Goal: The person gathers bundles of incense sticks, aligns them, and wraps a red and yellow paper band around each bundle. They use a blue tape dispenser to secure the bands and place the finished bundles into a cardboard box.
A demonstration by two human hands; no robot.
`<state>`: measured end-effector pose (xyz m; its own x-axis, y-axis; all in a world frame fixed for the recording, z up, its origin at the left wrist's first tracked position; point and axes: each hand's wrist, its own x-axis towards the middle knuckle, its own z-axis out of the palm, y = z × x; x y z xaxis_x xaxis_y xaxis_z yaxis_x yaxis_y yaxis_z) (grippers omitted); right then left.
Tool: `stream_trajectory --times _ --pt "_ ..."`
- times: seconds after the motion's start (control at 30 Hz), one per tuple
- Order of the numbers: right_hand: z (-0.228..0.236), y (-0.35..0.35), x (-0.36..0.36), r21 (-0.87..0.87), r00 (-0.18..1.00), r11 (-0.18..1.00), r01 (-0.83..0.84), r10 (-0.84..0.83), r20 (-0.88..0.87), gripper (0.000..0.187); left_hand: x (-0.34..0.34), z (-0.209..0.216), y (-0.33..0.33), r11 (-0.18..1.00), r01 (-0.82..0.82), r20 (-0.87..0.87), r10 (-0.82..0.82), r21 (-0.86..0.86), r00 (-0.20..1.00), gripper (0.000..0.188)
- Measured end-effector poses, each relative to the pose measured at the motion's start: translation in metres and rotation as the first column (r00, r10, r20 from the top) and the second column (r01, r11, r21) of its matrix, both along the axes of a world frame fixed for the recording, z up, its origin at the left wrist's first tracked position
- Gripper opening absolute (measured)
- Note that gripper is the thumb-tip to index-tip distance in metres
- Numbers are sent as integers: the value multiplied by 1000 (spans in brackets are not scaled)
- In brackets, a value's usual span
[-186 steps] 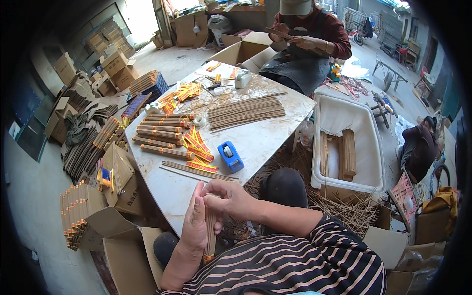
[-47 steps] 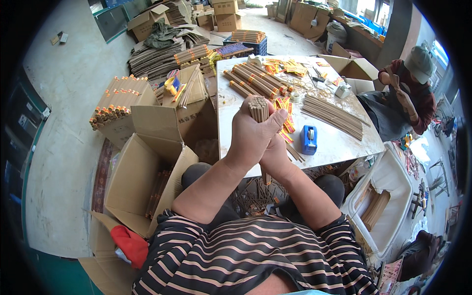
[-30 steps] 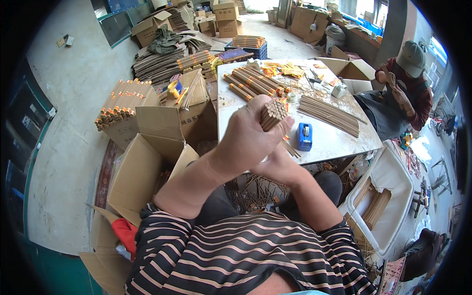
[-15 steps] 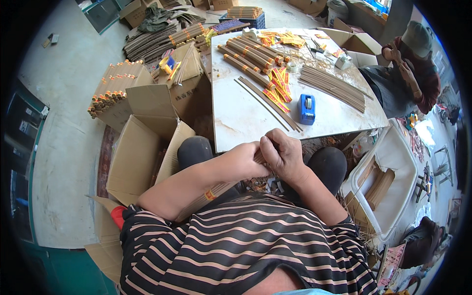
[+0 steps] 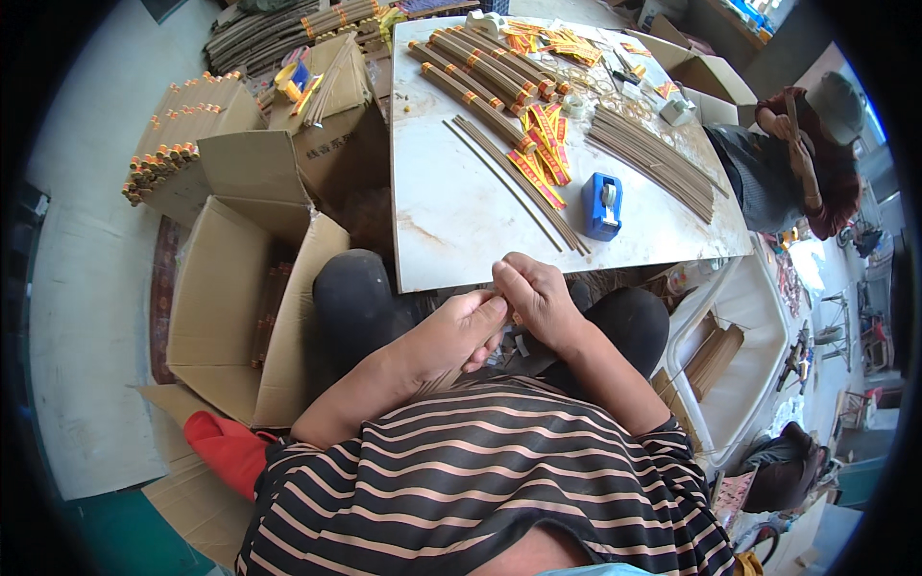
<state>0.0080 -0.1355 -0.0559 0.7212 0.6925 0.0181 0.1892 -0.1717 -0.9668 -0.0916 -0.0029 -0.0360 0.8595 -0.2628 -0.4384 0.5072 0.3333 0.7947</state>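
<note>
In front of my belly, short of the table edge, my left hand (image 5: 461, 331) is closed around a bundle of brown incense sticks (image 5: 440, 381). Part of that bundle shows below my left wrist; the rest is hidden by my hands and forearm. My right hand (image 5: 540, 300) is closed at the bundle's upper end, its thumb close to the left hand's fingers. On the table lie banded incense bundles (image 5: 477, 104), loose incense sticks (image 5: 648, 163), red-and-yellow paper labels (image 5: 545, 144) and a blue tape dispenser (image 5: 602, 206).
An open cardboard box (image 5: 216, 307) stands left of my knees, with banded bundles inside. Farther left, stacked bundles (image 5: 197, 120) rest on a carton. At the right is a white tub (image 5: 759, 370) holding sticks. A co-worker (image 5: 816, 144) sits at the table's far right, hands on sticks.
My left hand has turned, so its thumb now shows on top near the right hand. The bundle's banded part has gone from sight. The whole view has shifted a little.
</note>
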Motion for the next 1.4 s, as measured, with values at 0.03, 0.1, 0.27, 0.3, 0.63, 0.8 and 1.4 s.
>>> stream_trajectory --times 0.03,0.1,0.27,0.3,0.63,0.8,1.4 --pt "-2 4 10 5 999 999 -35 35 -1 39 2 -4 3 1000 -21 -16 21 16 1000 38" --pt "-4 12 44 -105 990 992 67 -79 -115 43 5 -7 10 999 -33 -8 33 12 999 40" --pt "-49 36 152 -421 818 778 466 -197 540 31 13 -16 30 996 -78 -43 76 -45 996 40" --pt "-55 41 161 -466 770 716 520 -157 618 32 14 -17 35 994 -93 -55 90 -62 994 40" --pt "-77 43 210 -522 852 766 375 -64 519 27 25 -37 58 986 -110 -77 101 -125 992 40" --pt "-68 39 220 -564 889 766 308 -21 457 24 27 -42 60 984 -116 -84 106 -131 991 40" --pt "-68 20 229 -159 864 925 346 -248 439 22 21 -35 56 984 -119 -46 114 -136 992 36"
